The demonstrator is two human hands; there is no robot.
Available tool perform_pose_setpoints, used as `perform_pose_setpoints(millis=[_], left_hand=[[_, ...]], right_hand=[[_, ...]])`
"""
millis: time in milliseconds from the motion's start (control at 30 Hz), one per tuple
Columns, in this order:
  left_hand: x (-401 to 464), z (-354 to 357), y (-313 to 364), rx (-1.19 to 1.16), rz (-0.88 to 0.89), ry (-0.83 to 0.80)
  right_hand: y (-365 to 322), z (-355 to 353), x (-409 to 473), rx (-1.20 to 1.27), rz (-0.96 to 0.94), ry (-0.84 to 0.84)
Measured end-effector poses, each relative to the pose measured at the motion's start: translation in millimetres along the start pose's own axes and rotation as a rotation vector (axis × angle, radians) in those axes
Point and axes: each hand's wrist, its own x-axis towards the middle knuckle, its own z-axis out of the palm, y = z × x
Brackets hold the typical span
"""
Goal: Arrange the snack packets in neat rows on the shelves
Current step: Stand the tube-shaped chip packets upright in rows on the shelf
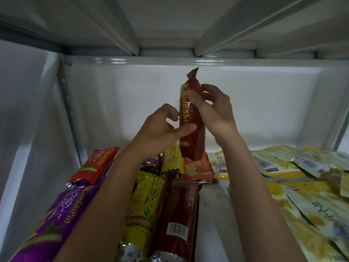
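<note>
Held packet: a long, dark red snack packet [191, 118] with yellow lettering, upright above the shelf [213, 195].
Right hand [213, 110]: pinches its upper part.
Left hand [162, 127]: thumb pressed on its middle, fingers curled behind.
Below: purple packet [62, 214], yellow packet [145, 203], brown packet [179, 212] lying in a row.

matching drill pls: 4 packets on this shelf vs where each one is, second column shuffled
Things:
1. dark red packet
2. purple packet
3. brown packet
4. pale yellow packets

Places:
A. lying flat, near left of shelf
B. spread over the right side
C. upright in the air, held by left hand and right hand
D. lying flat, barcode up, right of a yellow packet

Pairs: 1-C, 2-A, 3-D, 4-B
</note>
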Motion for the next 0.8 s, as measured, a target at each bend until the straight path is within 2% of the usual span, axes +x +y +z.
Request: perform_pose_setpoints(millis=[67,167,233,300,367,467,533,700,800], left_hand=[[-1.4,-7.5,0.8,-0.091,-0.043,-0.037],[-0.5,-12.3,1.5,-0.144,-0.102,0.002],[0.4,-10.9,5.0,-0.261,-0.148,-0.011],[0.2,-10.2,7.4,-0.449,-0.183,-0.029],[0.1,-11.2,5.1,-0.511,-0.165,-0.004],[-1.3,-12.6,3.3,-0.496,-0.121,0.072],[-0.6,-14.1,4.0,-0.459,-0.125,0.087],[-1.6,-17.9,3.4,-0.488,-0.148,-0.034],[-2.7,-18.7,5.3,-0.509,-0.112,0.061]], right_hand=[[1.6,-6.4,3.6,0.069,0.038,-0.029],[-2.4,-10.5,2.5,0.323,0.145,-0.157],[-4.7,-8.5,1.1,0.422,0.160,-0.209],[-7.1,-5.4,0.5,0.393,0.158,-0.202],[-9.0,-6.6,0.2,0.305,0.137,-0.182],[-8.8,-12.7,3.2,0.236,0.057,-0.114],[-6.6,-13.7,3.1,0.200,0.012,-0.129],[-4.2,-10.6,0.8,0.184,-0.029,-0.111],[-6.4,-8.9,-1.4,0.214,-0.045,-0.114]])
